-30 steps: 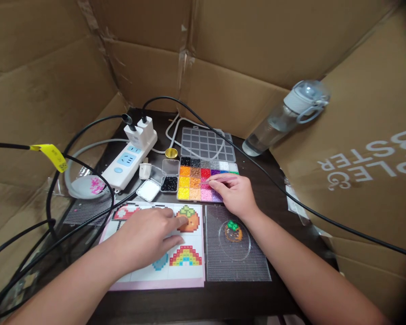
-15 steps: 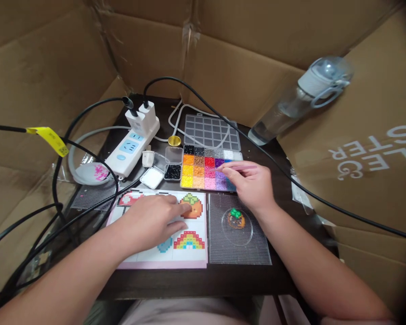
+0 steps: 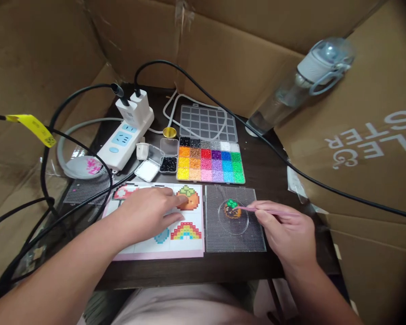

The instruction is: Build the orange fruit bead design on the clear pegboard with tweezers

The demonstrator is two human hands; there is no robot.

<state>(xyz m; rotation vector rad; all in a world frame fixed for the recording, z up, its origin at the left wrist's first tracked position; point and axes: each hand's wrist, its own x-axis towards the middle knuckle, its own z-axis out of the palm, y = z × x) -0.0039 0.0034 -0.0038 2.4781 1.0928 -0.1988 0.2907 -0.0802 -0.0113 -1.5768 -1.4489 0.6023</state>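
Note:
My left hand (image 3: 147,210) lies on the printed pattern sheet (image 3: 145,249), fingers stretched out, with the index fingertip on the pixel picture of an orange fruit with green leaves (image 3: 190,201). Pink tweezers (image 3: 274,211) are pinched in my right hand (image 3: 292,232). Their tips reach the small bead figure (image 3: 232,210) on the clear pegboard (image 3: 219,241). That figure has green beads on top and an orange outline around a partly unfilled middle. Whether a bead sits between the tips is too small to tell.
Behind the pegboard stands a bead case (image 3: 211,162) with many colours, its lid (image 3: 208,124) folded back. Small boxes of white beads (image 3: 147,171) and black beads (image 3: 168,164) are beside it. A power strip (image 3: 123,140), black cables (image 3: 189,74) and a water bottle (image 3: 291,90) surround them.
My right hand has moved with the tweezers from the bead case down to the bead figure on the pegboard. My left hand stays on the sheet. The view has shifted slightly.

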